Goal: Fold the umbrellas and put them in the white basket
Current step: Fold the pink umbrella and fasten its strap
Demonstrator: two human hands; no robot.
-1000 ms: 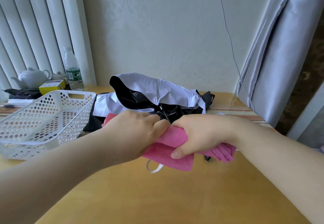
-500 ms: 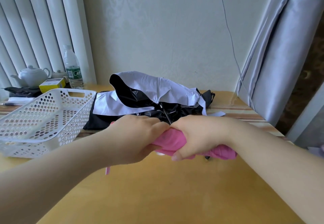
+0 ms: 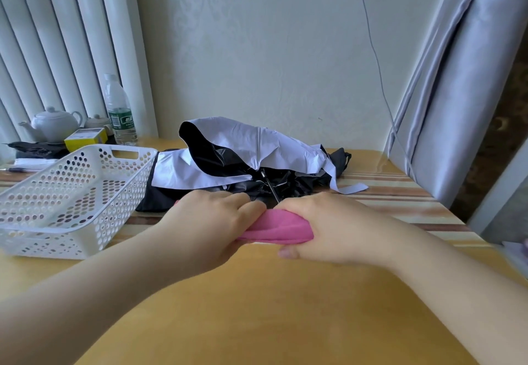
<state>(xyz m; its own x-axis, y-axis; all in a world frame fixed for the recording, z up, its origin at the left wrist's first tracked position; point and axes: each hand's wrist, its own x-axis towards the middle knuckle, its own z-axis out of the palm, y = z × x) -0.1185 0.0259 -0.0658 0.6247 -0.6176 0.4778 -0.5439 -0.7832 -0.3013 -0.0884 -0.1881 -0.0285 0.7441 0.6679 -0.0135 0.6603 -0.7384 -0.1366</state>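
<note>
Head view: rolling pink umbrella (image 3: 275, 226) above desk (image 3: 257, 307).
Clenched by left hand (image 3: 213, 222) and right hand (image 3: 328, 226), long axis left-right; white basket (image 3: 71, 187) leftward, nearer left hand.

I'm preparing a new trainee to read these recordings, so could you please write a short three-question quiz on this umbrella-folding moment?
1. True or false: the white basket already holds an umbrella.
2. Multiple choice: what do the left hand and the right hand both grip? A) the water bottle B) the pink umbrella C) the teapot
3. Fill in: the black and white umbrella lies on the table, ______ the hands as the camera sees it.

Key
1. False; only its perforated floor shows.
2. B; both hands wrap round the rolled pink fabric.
3. Behind; it is loose and not yet folded.
</note>
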